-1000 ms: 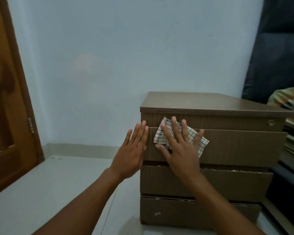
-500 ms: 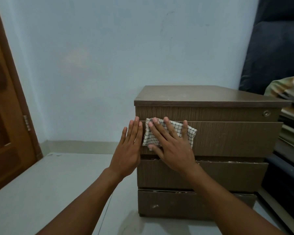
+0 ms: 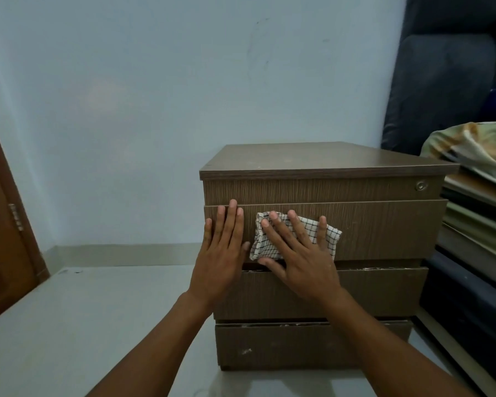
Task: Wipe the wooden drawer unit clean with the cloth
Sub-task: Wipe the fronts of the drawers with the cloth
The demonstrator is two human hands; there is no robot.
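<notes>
The right hand presses the cloth flat-fingered on the unit. The left hand rests open beside it. Soft and limp, the cloth likely bunches; palm pressure suits it.

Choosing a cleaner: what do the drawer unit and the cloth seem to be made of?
Drawer unit: likely laminated particleboard, matte brown wood-grain print; chipped pale edges between drawers suggest it. Cloth: thin woven fabric, probably cotton, white with dark checks, soft folds.

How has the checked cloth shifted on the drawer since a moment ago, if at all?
Yes. The cloth has slid right, away from the drawer unit's left edge, under the right hand.
</notes>
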